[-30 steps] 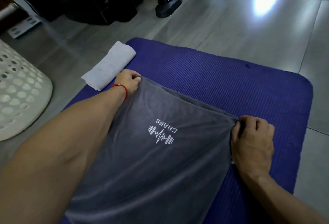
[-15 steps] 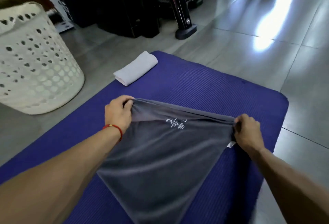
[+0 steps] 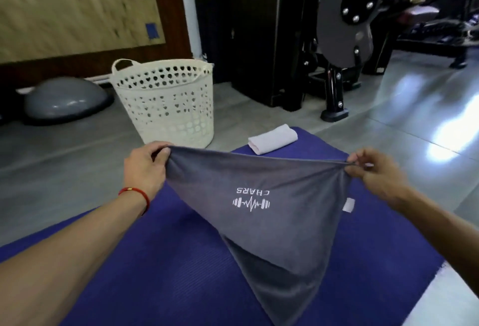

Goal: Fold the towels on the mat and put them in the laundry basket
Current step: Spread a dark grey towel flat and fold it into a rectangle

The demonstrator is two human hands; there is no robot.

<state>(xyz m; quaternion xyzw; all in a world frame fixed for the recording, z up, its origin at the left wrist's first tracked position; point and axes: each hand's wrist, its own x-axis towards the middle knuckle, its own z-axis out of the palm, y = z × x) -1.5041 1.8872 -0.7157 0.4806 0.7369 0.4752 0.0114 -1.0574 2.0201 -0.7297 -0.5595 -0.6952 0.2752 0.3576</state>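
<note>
- Pinched shut on the top corners of the grey towel (image 3: 261,196): the left hand (image 3: 143,167) grips the left corner between thumb and fingers, and the right hand (image 3: 375,173) nips the right corner with fingertips only.
- Far left on the floor sits a grey dome (image 3: 64,100); it plays no part in the task.
- Next along stands the basket (image 3: 166,103), upright on the tiles, just beyond the mat's far left edge. Its inside is not visible from here.
- Left wrist carries a red band (image 3: 136,193), clear of the cloth.
- Towel hangs in the air between the hands, top edge taut, logo upside down to the wearer. It narrows to a point below, and the lower end appears to rest on the mat (image 3: 155,261).
- Beyond it a white towel (image 3: 272,138), already folded, lies at the mat's far edge, not yet in the basket.
- Right side: a white tag (image 3: 349,205) shows at the towel's edge below the right hand.
- Risks, as I judge them: the right pinch is light, so a shake or a quick lift could free that corner and drop the cloth in a heap.
- The hanging part looks bunched and twisted; laying it down like this would likely leave a crooked fold with uneven edges.
- The trailing end could drag and wrinkle against the mat.
</note>
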